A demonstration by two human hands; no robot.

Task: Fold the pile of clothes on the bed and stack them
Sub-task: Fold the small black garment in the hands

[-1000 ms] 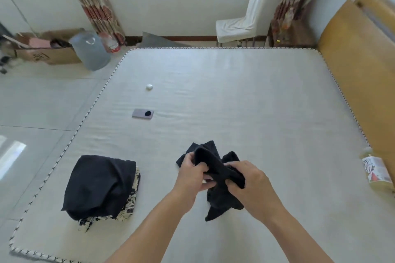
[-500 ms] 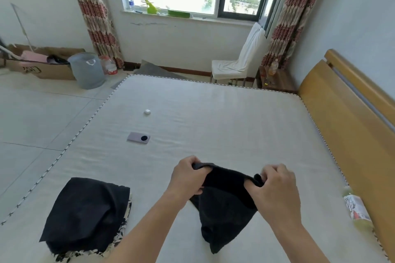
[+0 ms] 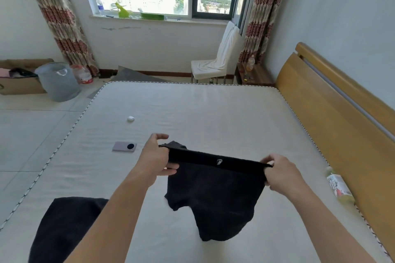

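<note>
A pair of black shorts (image 3: 215, 194) hangs stretched out above the bed (image 3: 213, 113), held by its waistband. My left hand (image 3: 155, 157) pinches the waistband's left end and my right hand (image 3: 282, 174) grips the right end. The legs dangle down toward the mattress. A stack of dark folded clothes (image 3: 64, 228) lies at the bed's near left corner, partly hidden by my left forearm.
A phone (image 3: 124, 146) and a small white object (image 3: 130, 118) lie on the bed's left half. A bottle (image 3: 339, 187) rests by the wooden headboard (image 3: 333, 113) on the right. A chair (image 3: 213, 64), grey bin (image 3: 58, 81) and cardboard box (image 3: 19, 82) stand on the floor beyond.
My hands have moved apart, spreading the bunched black garment out by its waistband and lifting it. The camera has tilted up, showing more of the window.
</note>
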